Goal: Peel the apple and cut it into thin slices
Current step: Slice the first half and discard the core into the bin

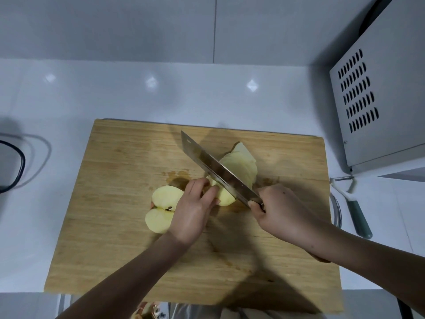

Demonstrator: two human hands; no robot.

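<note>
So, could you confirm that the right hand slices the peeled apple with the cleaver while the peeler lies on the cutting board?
Not quite: the head view shows the peeler on the white counter right of the cutting board, not on it. The right hand does slice the peeled apple with the cleaver.

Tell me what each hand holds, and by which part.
The right hand grips the cleaver by its handle. The left hand holds the apple piece being cut, fingers curled over its top.
</note>
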